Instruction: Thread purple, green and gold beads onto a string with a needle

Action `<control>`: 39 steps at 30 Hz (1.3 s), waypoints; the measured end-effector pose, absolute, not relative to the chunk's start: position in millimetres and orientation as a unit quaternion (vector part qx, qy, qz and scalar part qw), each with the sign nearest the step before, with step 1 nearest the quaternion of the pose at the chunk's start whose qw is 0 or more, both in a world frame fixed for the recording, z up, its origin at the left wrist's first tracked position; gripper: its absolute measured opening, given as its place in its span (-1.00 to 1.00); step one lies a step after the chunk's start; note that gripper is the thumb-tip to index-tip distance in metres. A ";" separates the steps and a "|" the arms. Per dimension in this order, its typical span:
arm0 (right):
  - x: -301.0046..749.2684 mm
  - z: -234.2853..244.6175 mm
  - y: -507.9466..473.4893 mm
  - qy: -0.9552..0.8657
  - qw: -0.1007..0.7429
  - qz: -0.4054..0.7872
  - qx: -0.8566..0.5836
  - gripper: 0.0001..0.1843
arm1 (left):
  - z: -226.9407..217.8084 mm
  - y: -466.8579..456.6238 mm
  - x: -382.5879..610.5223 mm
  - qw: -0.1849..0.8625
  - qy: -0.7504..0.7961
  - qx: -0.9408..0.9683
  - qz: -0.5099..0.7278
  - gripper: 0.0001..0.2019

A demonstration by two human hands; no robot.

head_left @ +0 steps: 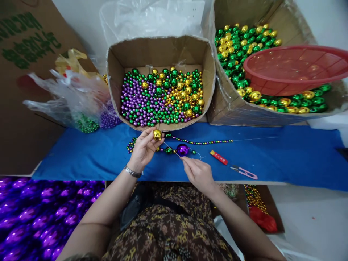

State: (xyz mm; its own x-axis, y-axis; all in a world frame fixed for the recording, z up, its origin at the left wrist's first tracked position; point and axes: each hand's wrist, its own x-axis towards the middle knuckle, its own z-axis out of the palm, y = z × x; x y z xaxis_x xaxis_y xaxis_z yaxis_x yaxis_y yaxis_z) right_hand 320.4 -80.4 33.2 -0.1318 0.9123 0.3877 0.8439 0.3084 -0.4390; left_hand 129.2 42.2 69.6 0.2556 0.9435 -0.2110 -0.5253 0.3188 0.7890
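Observation:
Above the blue cloth, my left hand [143, 149] pinches a shiny gold bead [157, 135] between its fingertips. A long thin needle [169, 148] runs from this bead down to my right hand [199, 174], whose thumb and fingers are closed on its lower end. Just beyond the hands lies a bead string [168, 150] with a large purple bead [182, 149], green beads and a loose thread end. Another string of small beads [202, 141] stretches rightward on the cloth, its bare thread trailing off. Part of the bead strings is hidden behind my left hand.
A cardboard box [160, 127] of mixed beads stands ahead. To its right, a larger box [231, 108] of green and gold beads holds a red basket [295, 72]. Pink-handled snips [247, 173] and a red packet [219, 158] lie right. Plastic bags [73, 90] stand left; big purple beads [46, 217] below.

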 end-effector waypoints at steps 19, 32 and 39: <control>307.9 13.9 -93.6 -0.753 0.304 0.104 -0.575 -0.69 | 41.5 -6.1 126.2 0.737 0.372 0.281 0.490 -0.69; 313.1 7.5 -93.5 -0.747 0.332 0.105 -0.566 -0.68 | 47.3 -7.0 129.1 0.728 0.350 0.320 0.495 -0.66; 313.4 6.0 -93.5 -0.738 0.346 0.122 -0.566 -0.72 | 50.4 -7.4 132.4 0.727 0.341 0.327 0.499 -0.67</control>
State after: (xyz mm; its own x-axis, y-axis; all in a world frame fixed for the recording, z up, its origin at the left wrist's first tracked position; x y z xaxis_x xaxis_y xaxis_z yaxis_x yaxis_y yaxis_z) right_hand 313.4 -93.5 6.0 -0.1203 0.9203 0.3722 0.7516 0.3294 -0.5715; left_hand 132.4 -7.4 50.4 0.2700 0.9480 -0.1685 -0.5023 0.2880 0.8153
